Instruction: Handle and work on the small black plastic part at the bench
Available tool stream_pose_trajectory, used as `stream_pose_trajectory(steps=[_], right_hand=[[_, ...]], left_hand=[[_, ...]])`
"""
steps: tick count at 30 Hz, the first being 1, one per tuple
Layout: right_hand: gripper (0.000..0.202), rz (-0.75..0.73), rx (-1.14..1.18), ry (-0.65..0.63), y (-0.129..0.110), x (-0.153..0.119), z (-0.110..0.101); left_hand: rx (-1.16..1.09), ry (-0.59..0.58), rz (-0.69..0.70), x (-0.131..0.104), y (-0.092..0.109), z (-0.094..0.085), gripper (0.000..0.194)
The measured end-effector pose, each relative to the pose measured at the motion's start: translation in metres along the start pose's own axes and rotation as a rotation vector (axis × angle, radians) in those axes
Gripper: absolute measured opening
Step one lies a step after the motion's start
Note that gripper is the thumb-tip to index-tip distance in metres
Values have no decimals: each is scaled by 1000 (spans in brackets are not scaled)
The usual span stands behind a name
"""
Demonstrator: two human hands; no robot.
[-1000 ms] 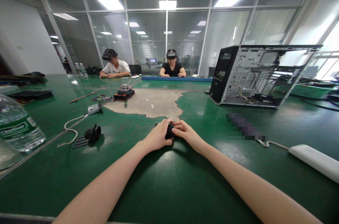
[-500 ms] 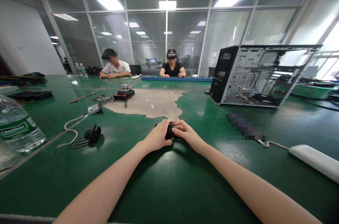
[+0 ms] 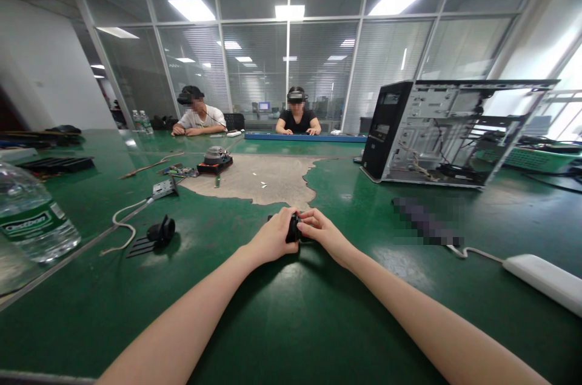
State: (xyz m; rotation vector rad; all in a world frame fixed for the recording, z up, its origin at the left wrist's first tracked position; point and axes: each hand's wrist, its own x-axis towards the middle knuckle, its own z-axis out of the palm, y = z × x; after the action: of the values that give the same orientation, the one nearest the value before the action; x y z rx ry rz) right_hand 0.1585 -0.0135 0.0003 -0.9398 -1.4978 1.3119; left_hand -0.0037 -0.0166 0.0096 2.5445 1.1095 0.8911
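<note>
Both hands meet at the middle of the green table [image 3: 254,324], around a small black part [image 3: 293,230] that they mostly hide. My left hand [image 3: 274,234] wraps it from the left, fingers curled over the top and thumb below. From the right, my right hand [image 3: 321,232] pinches at the same part with thumb and fingertips. The part's exact kind cannot be made out. To the left lies a black plastic piece [image 3: 157,232] with a round end and slats. Beyond it is a metal bracket [image 3: 164,187] with a pale cable [image 3: 130,226].
An opened computer case [image 3: 386,130] stands at right, near a white power strip [image 3: 543,279] and a blurred-out object [image 3: 425,221]. A water bottle [image 3: 36,221] is at left. A heatsink fan [image 3: 216,159] sits farther back. Two people [image 3: 297,118] sit across the table.
The whole view has shifted slightly. Both hands keep their hold on the black part, with hardly any visible movement.
</note>
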Motion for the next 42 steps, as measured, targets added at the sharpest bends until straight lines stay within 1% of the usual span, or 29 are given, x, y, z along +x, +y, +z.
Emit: stream_pose_trajectory(steps=[2,7,9,11,15,17,19,21,24,28,32,34,37,39,42], right_hand=[[31,8,-17,-6,1,1,-2],[36,-16,-8,-100,-3,-3,-5],[32,-27,-4,-85,-5,-4,-3],[28,-27,-1,-43,-4,-3,-1],[30,5,-22,26,0,0,1],[30,14,-50,23,0,1,0],[30,11,-61,-13,-3,0,1],[33,-6,-43,-51,-6,-2,1],[37,-33,-20,-73,-11,-5,0],[37,25,-47,-42,-14,-6,-9],[39,93,-50,7,-9,-2,-16],[38,118,-19,-20,-4,2,-12],[33,74,-86,-26,1,7,-5],[32,54,-124,-32,1,7,-2],[34,8,-122,-66,-4,3,0]], left_hand=[[2,-4,-1,0,0,0,57],[13,-5,4,0,-3,1,59],[8,-4,9,0,-4,1,59],[2,-2,14,0,-4,1,58],[-15,-8,-4,0,-2,0,58],[-22,-8,-13,0,-2,0,58],[-19,-5,-17,1,-2,0,58],[-13,-8,-24,1,-2,0,59],[-15,-18,-32,1,-2,0,61],[-11,-4,-17,1,-2,0,59],[1,-3,-9,0,-3,1,59],[2,2,-8,0,-3,2,58],[6,18,-28,-1,-3,3,56],[4,18,-40,-1,-3,3,57],[-3,9,-49,-2,-3,3,59]])
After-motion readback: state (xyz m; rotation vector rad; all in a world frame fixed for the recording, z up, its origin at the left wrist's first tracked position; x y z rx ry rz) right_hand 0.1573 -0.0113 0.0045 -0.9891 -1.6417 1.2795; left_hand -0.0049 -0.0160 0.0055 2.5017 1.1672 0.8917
